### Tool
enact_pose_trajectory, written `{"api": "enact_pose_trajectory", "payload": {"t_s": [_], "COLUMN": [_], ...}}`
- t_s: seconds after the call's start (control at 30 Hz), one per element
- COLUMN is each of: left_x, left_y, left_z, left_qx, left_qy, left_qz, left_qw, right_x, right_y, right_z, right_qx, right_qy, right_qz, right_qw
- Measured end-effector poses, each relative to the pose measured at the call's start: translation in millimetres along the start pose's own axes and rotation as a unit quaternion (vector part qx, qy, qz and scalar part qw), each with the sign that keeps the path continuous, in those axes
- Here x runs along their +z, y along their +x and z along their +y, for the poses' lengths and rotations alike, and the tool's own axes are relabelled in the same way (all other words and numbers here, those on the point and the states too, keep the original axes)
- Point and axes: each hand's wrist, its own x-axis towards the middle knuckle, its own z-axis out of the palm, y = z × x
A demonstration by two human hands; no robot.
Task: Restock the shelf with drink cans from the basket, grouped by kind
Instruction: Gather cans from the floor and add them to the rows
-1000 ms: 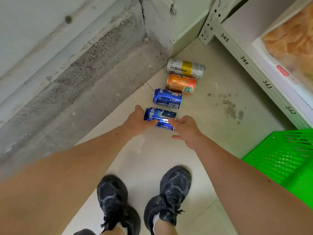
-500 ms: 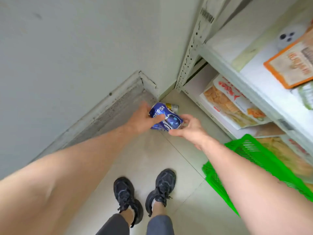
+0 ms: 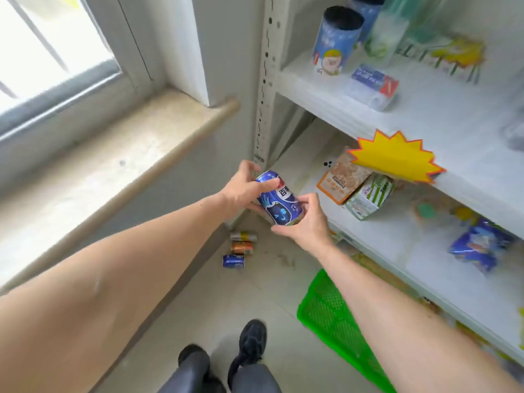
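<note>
A blue Pepsi can (image 3: pixel 279 201) is held in the air between both hands, tilted, just in front of the left end of the middle shelf (image 3: pixel 377 236). My left hand (image 3: pixel 243 187) grips its upper end and my right hand (image 3: pixel 302 219) cups its lower end. Down on the floor by the wall lie three more cans in a row: a silver-and-yellow can (image 3: pixel 243 236), an orange can (image 3: pixel 242 247) and a second blue Pepsi can (image 3: pixel 233 261). The green basket (image 3: pixel 337 321) stands on the floor to the right, partly behind my right forearm.
The white shelf unit's perforated upright (image 3: pixel 265 80) stands just behind the held can. Snack packets (image 3: pixel 344 181) and a yellow starburst tag (image 3: pixel 395 157) occupy the middle shelf; cups (image 3: pixel 334 43) stand on the upper one. A stone window sill (image 3: pixel 113 154) juts out at left. My shoes (image 3: pixel 249 344) are below.
Both hands have lifted the blue Pepsi can from the floor row up to middle-shelf height. My view has risen, so the shelves and window sill now show and the other cans lie far below.
</note>
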Motion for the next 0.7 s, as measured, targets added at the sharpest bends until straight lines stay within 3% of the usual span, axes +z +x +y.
{"api": "enact_pose_trajectory", "payload": {"t_s": [0.17,0.3,0.53,0.7], "left_x": [16.2,29.7,75.6,114.6], "left_y": [-34.6,-56.5,-86.3,-98.4], "left_z": [50.6,81.6,111.1,130.7], "left_qx": [0.061,0.105,0.150,0.175], "left_qy": [0.030,0.048,0.057,0.079], "left_qz": [-0.048,-0.111,-0.171,-0.223], "left_qw": [0.997,0.987,0.972,0.956], "right_x": [-48.3,-77.3,-109.5,-151.5], "right_y": [-29.7,-52.8,-95.7,-119.7], "right_z": [-39.2,-59.3,-71.0,-69.6], "right_qx": [0.006,0.021,0.028,0.014], "right_qy": [0.066,0.098,0.127,0.133], "right_qz": [0.039,0.025,0.150,0.160], "right_qw": [0.997,0.995,0.980,0.978]}}
